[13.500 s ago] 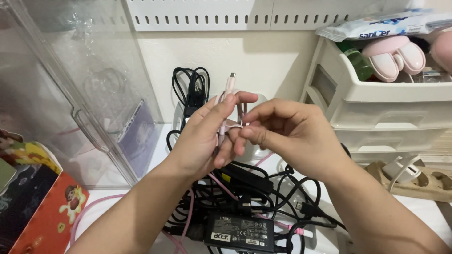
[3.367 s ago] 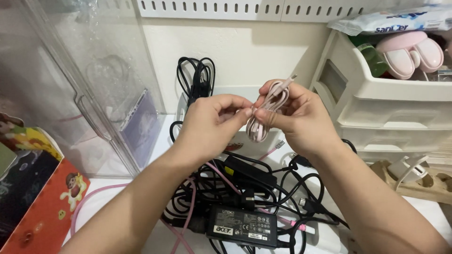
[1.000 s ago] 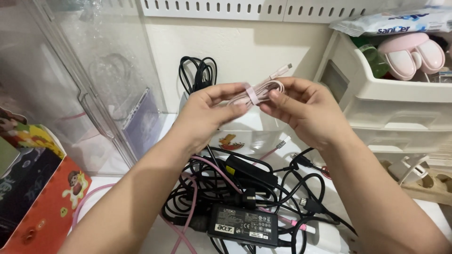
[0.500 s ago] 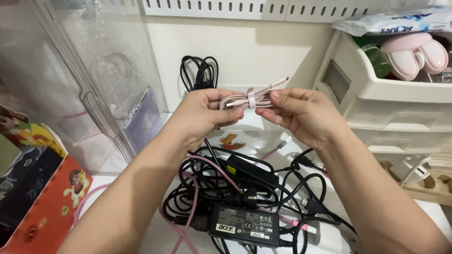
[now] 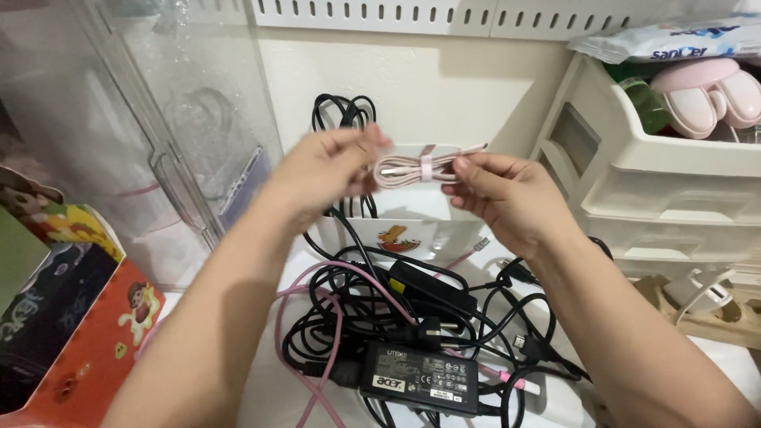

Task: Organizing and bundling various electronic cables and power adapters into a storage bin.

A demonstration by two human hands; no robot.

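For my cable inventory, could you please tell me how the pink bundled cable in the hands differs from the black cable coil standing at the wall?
The pink bundled cable is pale, lies level, held in the right hand. The black cable coil is dark, upright and unheld. Both are coiled.

Cream wall (image 5: 412, 79), white drawer unit (image 5: 674, 182)

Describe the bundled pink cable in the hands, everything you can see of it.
The pink cable is a thin, pale pink cord coiled into a short flat bundle, cinched near its middle by a matching pink strap. It lies roughly level, held in the air above the pile of black cables. One plug end shows at the left of the bundle and a loose end sticks out to the upper right. The right hand pinches its right end; the left hand, blurred, is at its left end.
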